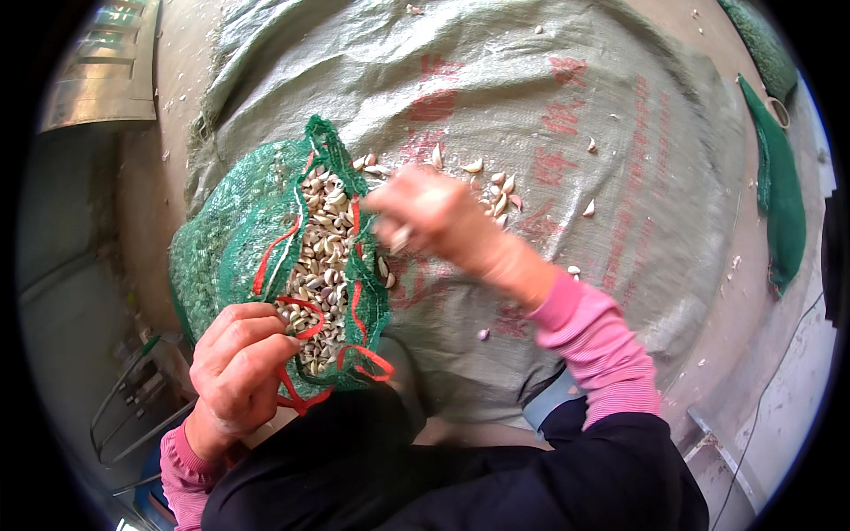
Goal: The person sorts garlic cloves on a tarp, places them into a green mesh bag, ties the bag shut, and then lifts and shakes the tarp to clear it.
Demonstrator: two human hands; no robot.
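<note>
Left hand [237, 372] gripping the near rim of the mesh bag [221, 257], fingers curled shut over the green net and the red cord [305, 389], holding the mouth open. Right hand [425, 217] blurred, fingers drawn together just right of the bag mouth; cannot tell whether clamping on cloves or empty.

Bag lying on the grey-green sack [549, 115], mouth facing the body, full of garlic cloves [323, 265]. More loose cloves [496, 190] scattered on the sack just beyond the right hand, a few strays [589, 210] well apart to the right.

Risks, judging from this:
- Mouth held open by the left grip only. Slackening there, and the net folding over the opening, cloves dropping onto the sack instead of inside.
- Bag looking close to full at the mouth. Tilting the rim toward the body, and cloves spilling out over the near edge, toward the lap.
- Right hand moving fast, hence the blur. Scooping loosely, and cloves slipping out between the fingers short of the mouth.
- Red cord looping loose around the rim. Snagging a finger on it, and the rim jerking.
- Sack surface soft and creased. Strays rolling into folds, getting missed.

Pose: left forearm coming in from lower left, wrist bent, knuckles up, palm down on the rim. Right forearm in pink sleeve [593, 341] reaching diagonally from lower right, wrist extended, hand hovering over the sack beside the bag mouth, back of hand up.
</note>
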